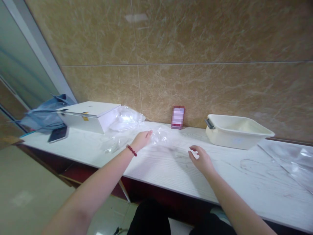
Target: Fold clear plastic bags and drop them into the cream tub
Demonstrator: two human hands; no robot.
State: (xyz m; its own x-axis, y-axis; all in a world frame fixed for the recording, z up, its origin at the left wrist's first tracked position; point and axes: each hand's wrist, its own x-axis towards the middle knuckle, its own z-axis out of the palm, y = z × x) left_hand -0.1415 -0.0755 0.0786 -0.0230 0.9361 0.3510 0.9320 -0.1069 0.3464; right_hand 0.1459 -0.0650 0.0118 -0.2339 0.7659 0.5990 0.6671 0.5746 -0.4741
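My left hand (142, 140), with a red bracelet at the wrist, has its fingers pressed together on a clear plastic bag (160, 136). The crumpled bag spreads to both sides of the hand over the white table (156, 166). To the right, my right hand (201, 159) hovers above the tabletop with its fingers curved and apart, holding nothing. Behind the hands, a small upright card or box (178, 117) with a red edge leans by the wall; its face is blurred out.
A white box (84, 122) stands at the left, with more clear plastic (128, 118) beside it, a phone (58, 134) in front and a blue bag (45, 116) behind. A cream basin (232, 137) and a plastic sheet (293, 160) are at the right.
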